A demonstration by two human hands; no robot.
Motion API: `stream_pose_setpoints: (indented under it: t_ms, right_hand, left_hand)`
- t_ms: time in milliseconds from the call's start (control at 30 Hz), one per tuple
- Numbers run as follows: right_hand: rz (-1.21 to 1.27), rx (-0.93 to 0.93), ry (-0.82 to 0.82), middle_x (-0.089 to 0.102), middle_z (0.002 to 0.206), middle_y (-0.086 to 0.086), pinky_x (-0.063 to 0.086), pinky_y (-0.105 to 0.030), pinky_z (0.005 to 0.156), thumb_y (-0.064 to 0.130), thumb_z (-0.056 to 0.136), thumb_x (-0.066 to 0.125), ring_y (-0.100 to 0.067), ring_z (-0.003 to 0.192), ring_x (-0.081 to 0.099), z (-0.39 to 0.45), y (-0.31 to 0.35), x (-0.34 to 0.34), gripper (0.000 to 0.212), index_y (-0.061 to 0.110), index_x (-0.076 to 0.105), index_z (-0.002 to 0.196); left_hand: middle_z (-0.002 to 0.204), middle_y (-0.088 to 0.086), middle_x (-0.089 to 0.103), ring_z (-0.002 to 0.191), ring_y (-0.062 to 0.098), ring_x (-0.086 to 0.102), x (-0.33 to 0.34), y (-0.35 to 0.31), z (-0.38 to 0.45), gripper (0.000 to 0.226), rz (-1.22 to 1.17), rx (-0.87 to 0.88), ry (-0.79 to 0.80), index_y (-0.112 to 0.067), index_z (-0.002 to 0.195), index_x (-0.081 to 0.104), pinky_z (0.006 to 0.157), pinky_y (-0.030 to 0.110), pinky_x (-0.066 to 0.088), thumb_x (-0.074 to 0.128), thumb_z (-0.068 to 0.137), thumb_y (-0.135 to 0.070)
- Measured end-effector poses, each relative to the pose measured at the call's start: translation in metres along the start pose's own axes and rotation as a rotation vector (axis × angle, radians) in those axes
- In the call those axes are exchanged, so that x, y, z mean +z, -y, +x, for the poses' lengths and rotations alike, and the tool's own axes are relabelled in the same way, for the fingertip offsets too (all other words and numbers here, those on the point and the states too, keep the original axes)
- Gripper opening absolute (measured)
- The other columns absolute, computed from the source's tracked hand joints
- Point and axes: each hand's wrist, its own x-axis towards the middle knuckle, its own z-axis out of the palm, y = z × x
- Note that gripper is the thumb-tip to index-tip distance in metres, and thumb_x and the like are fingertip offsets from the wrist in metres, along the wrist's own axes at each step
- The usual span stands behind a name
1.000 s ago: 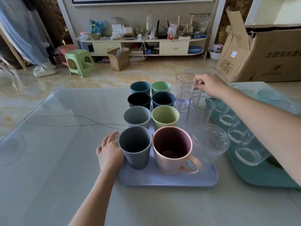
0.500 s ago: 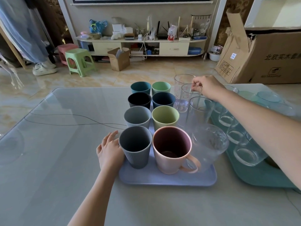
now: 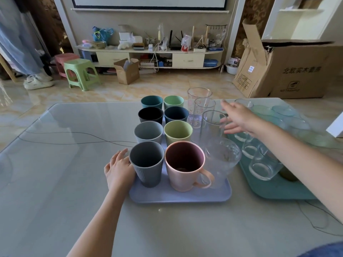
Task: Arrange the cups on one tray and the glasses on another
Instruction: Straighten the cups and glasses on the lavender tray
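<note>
Resting my left hand [image 3: 119, 168] open against the grey cup [image 3: 146, 164] on the blue tray [image 3: 178, 196], I spread my empty right hand [image 3: 238, 118] beside a tall glass [image 3: 213, 125], above the green tray [image 3: 278, 190] of glasses.

Right hand [image 3: 239, 120] motion-blurred, fingertips smeared; can't tell if it touches the tall glass [image 3: 213, 127] beside it. Teal tray [image 3: 274, 191]: right side hidden behind the forearm, far glasses there too washed out to count. Left hand [image 3: 118, 169] partly hidden by the grey cup [image 3: 146, 164]. Cardboard box [image 3: 297, 71] cut off at right edge.
</note>
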Motion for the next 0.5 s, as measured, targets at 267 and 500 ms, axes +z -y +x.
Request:
stream_pose_setpoints:
  t_ms: [267,500]
  right_hand:
    - [-0.078,-0.037,0.019,0.059,0.107,-0.012,0.049,-0.045,0.094,0.054,0.092,0.043,-0.032,0.104,0.061,-0.037,-0.005,0.02,0.048,0.013,0.048,0.117]
    - [-0.11,0.011,0.031,0.047,0.139,-0.01,0.035,-0.045,0.107,0.073,0.085,0.027,-0.029,0.129,0.044,-0.043,-0.006,0.022,0.079,0.015,0.04,0.138]
  left_hand:
    - [0.137,0.002,0.052,0.13,0.024,0.041,-0.002,0.004,-0.007,0.052,-0.202,0.018,-0.001,-0.025,0.116,0.061,0.107,0.041,0.028,0.026,0.08,-0.04]
    - [0.117,0.006,0.064,0.103,0.018,0.057,-0.011,-0.004,-0.038,0.036,-0.872,-0.08,0.004,-0.013,0.116,0.062,0.087,0.03,0.041,0.044,0.085,-0.012]
